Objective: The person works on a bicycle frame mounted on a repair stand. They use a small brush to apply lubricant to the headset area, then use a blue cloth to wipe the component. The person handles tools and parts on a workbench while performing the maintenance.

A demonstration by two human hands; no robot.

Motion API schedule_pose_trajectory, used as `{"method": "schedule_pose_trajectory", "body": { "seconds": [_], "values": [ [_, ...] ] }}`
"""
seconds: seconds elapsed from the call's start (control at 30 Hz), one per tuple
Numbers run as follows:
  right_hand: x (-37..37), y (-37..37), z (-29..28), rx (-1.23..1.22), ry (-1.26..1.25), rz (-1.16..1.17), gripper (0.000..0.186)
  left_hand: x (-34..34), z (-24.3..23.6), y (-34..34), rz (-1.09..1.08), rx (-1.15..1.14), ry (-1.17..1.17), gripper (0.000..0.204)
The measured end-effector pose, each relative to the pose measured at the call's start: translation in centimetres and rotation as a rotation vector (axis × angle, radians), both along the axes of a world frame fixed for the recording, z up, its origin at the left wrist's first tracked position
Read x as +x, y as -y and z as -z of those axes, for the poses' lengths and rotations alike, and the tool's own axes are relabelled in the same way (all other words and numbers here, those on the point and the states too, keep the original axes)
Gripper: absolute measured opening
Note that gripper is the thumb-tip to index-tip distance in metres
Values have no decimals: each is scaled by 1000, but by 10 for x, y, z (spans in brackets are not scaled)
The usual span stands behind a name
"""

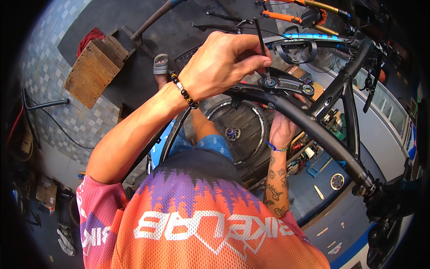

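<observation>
My left hand (224, 65) pinches a thin black rod-like tool (257, 33), upright, with its lower tip at a round bolt (269, 83) on the black suspension link (289, 85). That link sits on a black bicycle frame (304, 121) crossing in front of me. Beneath the frame tube, my right hand (282, 127) reaches up behind it with fingers closed around something near the link; the tube and link hide most of the fingertips and whatever they hold.
Below are a wheel (215, 112) and a blue bench (322, 193) with tools. A wooden crate (94, 71) and a bent black tube (47, 105) lie left. Orange forks (286, 18) are at the top, a grey cabinet (376, 134) at right.
</observation>
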State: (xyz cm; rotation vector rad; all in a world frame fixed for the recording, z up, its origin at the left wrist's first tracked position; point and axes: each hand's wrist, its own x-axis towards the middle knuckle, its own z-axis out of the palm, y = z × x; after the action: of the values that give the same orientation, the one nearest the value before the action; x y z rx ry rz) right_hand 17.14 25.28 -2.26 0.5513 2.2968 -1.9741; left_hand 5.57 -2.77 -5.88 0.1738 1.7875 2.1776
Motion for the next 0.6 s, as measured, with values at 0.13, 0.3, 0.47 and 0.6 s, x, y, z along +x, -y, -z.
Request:
{"method": "schedule_pose_trajectory", "body": {
  "seconds": [0.13,0.3,0.47,0.6],
  "values": [
    [-5,2,2,32,0,0,53,-5,3,-3,-32,-66,-132,18],
    [-11,2,8,-5,-70,-55,52,-12,3,-7,-71,-138,-281,21],
    [-14,2,9,-7,-86,-82,51,-18,2,-10,-51,-200,-302,22],
    [-14,4,8,-9,-82,-81,52,-16,2,-9,-55,-124,-329,18]
  ]
}}
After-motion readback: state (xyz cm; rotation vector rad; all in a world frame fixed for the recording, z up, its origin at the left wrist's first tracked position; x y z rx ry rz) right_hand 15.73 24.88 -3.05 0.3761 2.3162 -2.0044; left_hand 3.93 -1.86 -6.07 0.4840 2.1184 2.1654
